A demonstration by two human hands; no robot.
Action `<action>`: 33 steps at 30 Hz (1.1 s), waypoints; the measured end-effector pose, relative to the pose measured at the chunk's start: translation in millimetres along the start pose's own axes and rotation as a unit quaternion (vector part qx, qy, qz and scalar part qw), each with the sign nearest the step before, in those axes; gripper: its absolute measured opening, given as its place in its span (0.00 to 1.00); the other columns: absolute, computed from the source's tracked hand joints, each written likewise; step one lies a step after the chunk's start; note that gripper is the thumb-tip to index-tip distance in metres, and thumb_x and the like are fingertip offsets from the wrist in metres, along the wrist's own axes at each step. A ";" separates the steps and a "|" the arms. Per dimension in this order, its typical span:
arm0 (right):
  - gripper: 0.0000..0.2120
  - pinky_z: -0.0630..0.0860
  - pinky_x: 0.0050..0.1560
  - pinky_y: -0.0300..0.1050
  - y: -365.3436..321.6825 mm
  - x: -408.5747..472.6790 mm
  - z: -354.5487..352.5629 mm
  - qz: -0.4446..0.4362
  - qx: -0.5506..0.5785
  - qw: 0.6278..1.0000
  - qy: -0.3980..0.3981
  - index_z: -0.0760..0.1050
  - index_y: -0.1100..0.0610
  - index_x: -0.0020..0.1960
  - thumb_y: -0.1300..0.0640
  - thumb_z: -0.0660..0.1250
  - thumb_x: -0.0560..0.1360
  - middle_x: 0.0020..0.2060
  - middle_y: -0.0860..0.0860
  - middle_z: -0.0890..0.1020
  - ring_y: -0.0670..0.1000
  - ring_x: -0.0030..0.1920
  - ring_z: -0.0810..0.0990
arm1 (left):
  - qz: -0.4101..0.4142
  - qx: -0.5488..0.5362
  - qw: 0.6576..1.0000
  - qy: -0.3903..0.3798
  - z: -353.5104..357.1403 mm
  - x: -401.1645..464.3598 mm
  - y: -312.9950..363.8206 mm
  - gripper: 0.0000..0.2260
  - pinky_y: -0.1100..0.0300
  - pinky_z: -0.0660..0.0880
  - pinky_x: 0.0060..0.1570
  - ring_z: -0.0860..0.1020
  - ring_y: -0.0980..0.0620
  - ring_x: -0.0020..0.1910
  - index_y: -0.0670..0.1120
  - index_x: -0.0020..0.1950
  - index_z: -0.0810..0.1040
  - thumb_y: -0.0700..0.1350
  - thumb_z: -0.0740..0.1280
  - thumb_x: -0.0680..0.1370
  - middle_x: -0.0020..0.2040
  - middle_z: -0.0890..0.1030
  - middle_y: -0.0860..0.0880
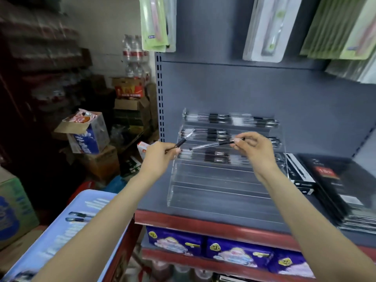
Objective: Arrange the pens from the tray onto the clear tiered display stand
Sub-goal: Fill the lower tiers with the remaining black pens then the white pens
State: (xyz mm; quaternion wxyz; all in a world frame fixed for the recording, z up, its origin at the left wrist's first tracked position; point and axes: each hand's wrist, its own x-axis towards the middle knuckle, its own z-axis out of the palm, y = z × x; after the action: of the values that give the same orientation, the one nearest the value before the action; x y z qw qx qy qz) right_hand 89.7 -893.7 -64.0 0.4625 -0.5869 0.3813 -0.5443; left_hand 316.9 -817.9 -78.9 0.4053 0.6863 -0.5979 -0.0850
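Note:
A clear tiered display stand (pixel 221 186) sits on the grey shelf, its upper three tiers filled with black-and-clear pens (pixel 217 119). Both hands hover in front of the stand's middle tiers. My left hand (pixel 160 154) grips one pen (pixel 184 140) with its tip pointing up and right. My right hand (pixel 256 148) pinches a second pen (pixel 209 145) by its right end, the pen lying almost level and pointing left. The light blue tray (pixel 61 237) sits at lower left with two pens (pixel 80 216) in it, partly hidden by my left forearm.
Black notebooks (pixel 341 186) and a box of pens (pixel 299 174) lie on the shelf right of the stand. Packaged goods hang above. The shelf has a red front edge (pixel 203 222). Cardboard boxes (pixel 95 139) crowd the floor to the left.

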 end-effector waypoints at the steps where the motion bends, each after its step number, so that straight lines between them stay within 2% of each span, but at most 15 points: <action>1: 0.09 0.80 0.44 0.34 3.1 3.6 -2.7 0.006 -0.013 1.000 0.001 0.76 0.56 0.40 0.68 0.67 0.74 0.36 0.53 0.82 0.45 0.36 0.83 | -0.014 0.006 1.000 -0.006 2.5 2.2 -1.9 0.09 0.66 0.66 0.36 0.72 0.52 0.34 0.42 0.46 0.81 0.44 0.64 0.79 0.36 0.77 0.45; 4: 0.09 0.80 0.48 0.40 12.6 10.9 -1.9 0.011 -0.061 0.998 0.000 0.76 0.55 0.40 0.67 0.68 0.73 0.37 0.53 0.82 0.48 0.38 0.83 | -0.050 0.002 0.999 -0.016 7.6 8.6 -3.9 0.08 0.59 0.65 0.36 0.71 0.49 0.37 0.44 0.42 0.79 0.43 0.64 0.79 0.37 0.75 0.45; 7: 0.09 0.81 0.49 0.41 17.7 17.0 5.4 0.020 -0.093 0.995 -0.025 0.75 0.55 0.39 0.67 0.68 0.73 0.38 0.55 0.82 0.52 0.40 0.84 | -0.072 0.003 0.997 -0.023 10.4 13.0 -1.2 0.09 0.61 0.64 0.38 0.72 0.51 0.38 0.41 0.49 0.82 0.42 0.63 0.79 0.38 0.77 0.45; 9: 0.09 0.79 0.52 0.45 21.8 21.8 9.5 0.013 -0.145 0.989 -0.040 0.76 0.53 0.38 0.65 0.70 0.73 0.37 0.53 0.82 0.55 0.45 0.84 | -0.082 -0.004 0.996 -0.026 10.9 13.8 0.2 0.09 0.63 0.65 0.42 0.72 0.51 0.38 0.40 0.51 0.81 0.43 0.63 0.79 0.39 0.78 0.45; 11: 0.07 0.76 0.51 0.43 24.5 25.5 13.3 -0.011 -0.238 0.969 -0.058 0.77 0.53 0.36 0.61 0.72 0.71 0.38 0.51 0.83 0.52 0.46 0.83 | -0.079 -0.015 0.996 -0.025 10.6 13.2 -0.7 0.09 0.62 0.67 0.44 0.74 0.49 0.40 0.41 0.48 0.81 0.43 0.63 0.79 0.39 0.78 0.44; 14: 0.01 0.73 0.44 0.37 25.8 28.2 18.6 -0.046 -0.329 0.940 -0.079 0.81 0.58 0.41 0.61 0.72 0.71 0.40 0.53 0.83 0.49 0.42 0.79 | -0.066 -0.015 0.997 -0.036 8.7 10.9 -4.2 0.08 0.61 0.67 0.44 0.73 0.49 0.39 0.44 0.41 0.79 0.43 0.64 0.78 0.37 0.77 0.44; 16: 0.03 0.74 0.48 0.40 23.0 30.2 20.3 -0.053 -0.373 0.922 -0.089 0.82 0.60 0.43 0.61 0.71 0.72 0.43 0.54 0.84 0.48 0.43 0.77 | -0.056 -0.008 0.998 -0.038 7.5 10.9 -5.7 0.09 0.59 0.66 0.42 0.71 0.50 0.38 0.40 0.43 0.81 0.43 0.64 0.78 0.37 0.75 0.44; 19: 0.05 0.71 0.50 0.38 19.3 33.1 20.3 -0.009 -0.415 0.900 -0.132 0.83 0.60 0.47 0.60 0.70 0.73 0.47 0.54 0.84 0.47 0.45 0.77 | -0.037 0.017 0.999 -0.034 6.3 13.6 -6.3 0.10 0.57 0.69 0.41 0.71 0.49 0.37 0.40 0.47 0.82 0.44 0.64 0.78 0.37 0.77 0.40; 21: 0.07 0.70 0.50 0.37 17.2 33.3 19.2 0.009 -0.418 0.896 -0.150 0.82 0.60 0.50 0.59 0.70 0.74 0.49 0.53 0.84 0.46 0.46 0.77 | -0.020 0.051 0.998 -0.032 5.9 15.5 -6.3 0.09 0.55 0.70 0.39 0.74 0.46 0.36 0.42 0.49 0.82 0.45 0.65 0.78 0.40 0.80 0.37; 23: 0.11 0.71 0.51 0.37 14.3 31.1 18.5 -0.005 -0.389 0.910 -0.144 0.80 0.58 0.55 0.57 0.70 0.73 0.50 0.52 0.83 0.46 0.47 0.76 | 0.008 0.107 0.994 -0.035 5.3 15.5 -3.9 0.09 0.54 0.71 0.39 0.76 0.43 0.39 0.43 0.50 0.82 0.46 0.64 0.78 0.42 0.80 0.39; 25: 0.15 0.73 0.53 0.40 6.9 25.8 19.5 -0.024 -0.312 0.937 -0.152 0.77 0.55 0.60 0.56 0.70 0.73 0.48 0.51 0.81 0.47 0.47 0.77 | 0.044 0.142 0.988 -0.037 4.3 15.1 3.1 0.10 0.52 0.73 0.41 0.76 0.45 0.40 0.43 0.50 0.81 0.46 0.63 0.79 0.43 0.79 0.41; 27: 0.17 0.76 0.54 0.40 -0.6 19.6 22.9 -0.029 -0.234 0.951 -0.199 0.75 0.52 0.61 0.55 0.70 0.73 0.49 0.50 0.80 0.49 0.48 0.79 | 0.082 0.143 0.985 -0.045 4.7 15.5 12.4 0.10 0.51 0.74 0.44 0.76 0.45 0.42 0.42 0.53 0.81 0.46 0.63 0.79 0.44 0.79 0.42; 29: 0.12 0.78 0.53 0.39 -4.6 14.8 25.9 -0.047 -0.215 0.949 -0.224 0.78 0.53 0.57 0.57 0.68 0.74 0.48 0.52 0.81 0.50 0.47 0.81 | 0.118 0.128 0.983 -0.060 7.5 17.1 20.3 0.11 0.51 0.74 0.47 0.77 0.44 0.45 0.42 0.55 0.80 0.46 0.64 0.78 0.44 0.80 0.42; 31: 0.06 0.79 0.50 0.37 -4.8 14.0 23.6 -0.064 -0.184 0.961 -0.194 0.81 0.56 0.50 0.62 0.67 0.75 0.45 0.54 0.83 0.49 0.43 0.82 | 0.134 0.110 0.982 -0.069 12.2 19.3 25.1 0.11 0.51 0.74 0.50 0.77 0.44 0.47 0.42 0.55 0.80 0.47 0.65 0.78 0.46 0.80 0.42; 33: 0.07 0.80 0.50 0.37 -2.7 15.7 15.1 -0.061 -0.158 0.974 -0.149 0.81 0.55 0.47 0.65 0.67 0.74 0.42 0.54 0.83 0.49 0.41 0.82 | 0.120 0.095 0.987 -0.055 15.7 21.9 24.7 0.13 0.54 0.73 0.57 0.77 0.46 0.53 0.45 0.60 0.79 0.47 0.66 0.77 0.53 0.80 0.43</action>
State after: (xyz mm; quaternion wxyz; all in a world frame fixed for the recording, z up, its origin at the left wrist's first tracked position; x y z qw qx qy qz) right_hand 106.4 -906.0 -56.6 0.3817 -0.7494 0.3525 -0.4104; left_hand 294.8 -843.4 -65.0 0.3116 0.6393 -0.7028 -0.0161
